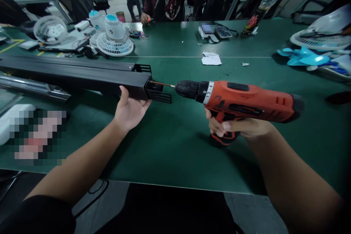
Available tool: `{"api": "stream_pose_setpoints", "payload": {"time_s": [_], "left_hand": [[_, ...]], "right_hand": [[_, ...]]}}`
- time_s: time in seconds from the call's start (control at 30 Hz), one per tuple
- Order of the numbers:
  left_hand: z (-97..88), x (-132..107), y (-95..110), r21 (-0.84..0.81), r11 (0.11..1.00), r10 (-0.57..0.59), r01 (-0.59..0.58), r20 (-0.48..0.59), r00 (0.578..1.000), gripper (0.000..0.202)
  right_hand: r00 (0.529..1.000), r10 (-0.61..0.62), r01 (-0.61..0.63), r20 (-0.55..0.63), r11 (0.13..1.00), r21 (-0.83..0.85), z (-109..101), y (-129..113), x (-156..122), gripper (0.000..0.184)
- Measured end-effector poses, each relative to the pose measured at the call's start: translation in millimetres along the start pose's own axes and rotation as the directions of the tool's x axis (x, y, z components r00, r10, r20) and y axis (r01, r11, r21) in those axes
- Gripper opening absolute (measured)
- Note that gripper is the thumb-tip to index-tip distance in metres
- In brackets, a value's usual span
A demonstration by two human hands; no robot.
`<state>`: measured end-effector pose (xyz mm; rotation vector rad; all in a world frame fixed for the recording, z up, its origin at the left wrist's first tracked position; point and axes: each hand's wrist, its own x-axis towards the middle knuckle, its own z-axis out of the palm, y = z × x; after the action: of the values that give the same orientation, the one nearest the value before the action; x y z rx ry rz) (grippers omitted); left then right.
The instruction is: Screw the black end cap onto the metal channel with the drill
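Note:
My right hand (227, 126) is wrapped round the handle of an orange and black cordless drill (252, 98) that points left. From its chuck a long thin bit (164, 84) reaches to the open end of a long black box-shaped housing (115, 80). Whether the bit's tip touches a screw inside is hidden. My left hand (131, 109) grips that end from below, thumb on the near side and fingers underneath. Slotted black tabs (160, 96) stick out of the end. Behind lies a second black housing (104, 65), parallel to the first.
Shiny metal tubes (33, 87) lie at the left. Fan parts with a white grille (116, 45) stand at the back left, and blue fan blades (304, 56) lie at the right. A paper scrap (211, 59) and a bottle (259, 11) are farther back. Across the table is another person (167, 0).

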<state>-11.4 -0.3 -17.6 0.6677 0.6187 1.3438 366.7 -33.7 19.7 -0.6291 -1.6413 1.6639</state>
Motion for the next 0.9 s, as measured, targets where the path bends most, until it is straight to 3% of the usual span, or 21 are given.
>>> {"api": "stream_pose_setpoints", "payload": {"time_s": [0.37, 0.73, 0.9], "left_hand": [[5.0, -0.3, 1.5, 0.077, 0.997, 0.012, -0.009, -0.047, 0.999, 0.069], [-6.1, 1.2, 2.1, -0.013, 1.0, -0.021, 0.022, 0.028, 0.999, 0.069], [1.9, -0.1, 1.6, 0.037, 0.999, -0.003, 0.004, -0.028, 1.0, 0.067]], "right_hand": [[1.0, 0.007, -0.007, -0.02, 1.0, 0.019, 4.9, -0.4, 1.4, 0.039], [0.999, -0.037, 0.037, -0.028, 0.999, -0.01, 3.8, 0.7, 0.5, 0.037], [1.0, -0.009, 0.009, -0.002, 1.0, 0.006, 2.6, 1.3, -0.1, 0.038]]}}
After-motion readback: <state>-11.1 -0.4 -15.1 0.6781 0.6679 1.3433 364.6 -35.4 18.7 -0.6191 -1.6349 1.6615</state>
